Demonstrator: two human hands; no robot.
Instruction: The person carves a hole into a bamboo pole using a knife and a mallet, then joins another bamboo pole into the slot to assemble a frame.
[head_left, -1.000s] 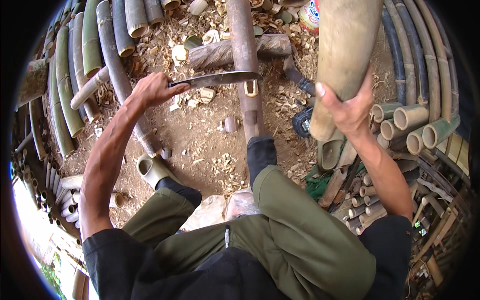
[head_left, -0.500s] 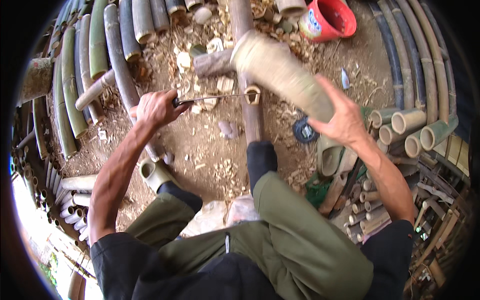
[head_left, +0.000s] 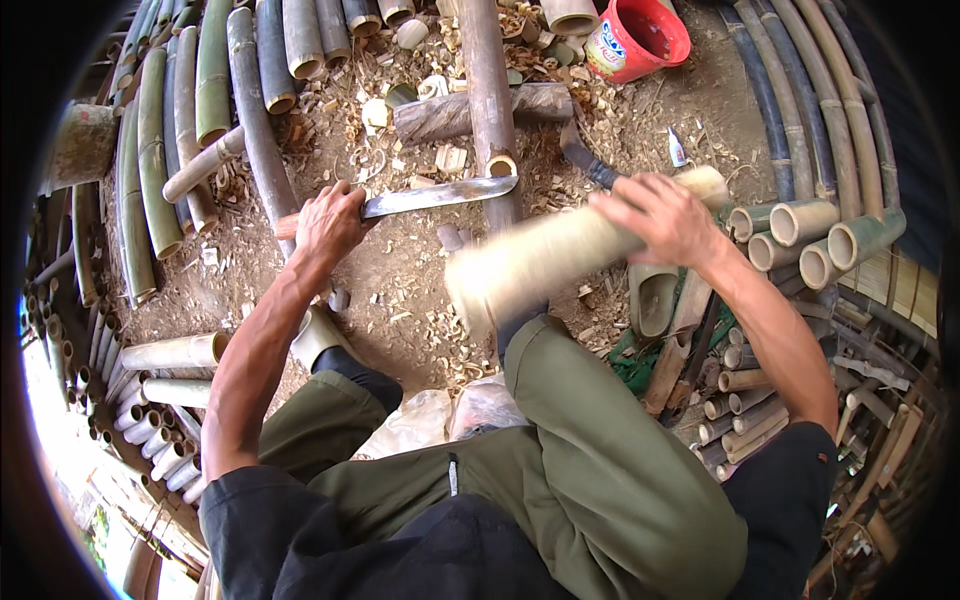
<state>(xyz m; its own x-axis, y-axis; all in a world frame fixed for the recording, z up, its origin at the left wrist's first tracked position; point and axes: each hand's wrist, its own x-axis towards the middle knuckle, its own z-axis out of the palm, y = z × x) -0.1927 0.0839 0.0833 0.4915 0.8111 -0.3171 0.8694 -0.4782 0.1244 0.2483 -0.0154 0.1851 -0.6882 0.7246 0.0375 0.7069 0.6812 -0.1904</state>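
Note:
My left hand (head_left: pixel 330 222) grips the wooden handle of a machete (head_left: pixel 440 196). Its blade points right, and the tip lies across a long bamboo pole (head_left: pixel 487 80), just below a pale cut opening. A thick, pale bamboo piece (head_left: pixel 560 250) is in my right hand (head_left: pixel 660 215), fingers over its upper right part. Motion blurs this piece; its lower left end hangs over my knee and hides part of the pole. Close to my right hand, a dark-handled blade (head_left: pixel 588 160) lies on the ground.
The pole rests across a short log (head_left: pixel 435 117). Bamboo lengths (head_left: pixel 212 80) line the left, with more cut tubes (head_left: pixel 805 220) at right. A red bucket (head_left: pixel 640 45) stands at the far right, and a small white bottle (head_left: pixel 676 148) lies below it. Wood chips litter the dirt.
My right hand has swung the bamboo piece from above the pole down toward my knee, and it has turned. The machete's broad side now shows; before, it appeared edge-on.

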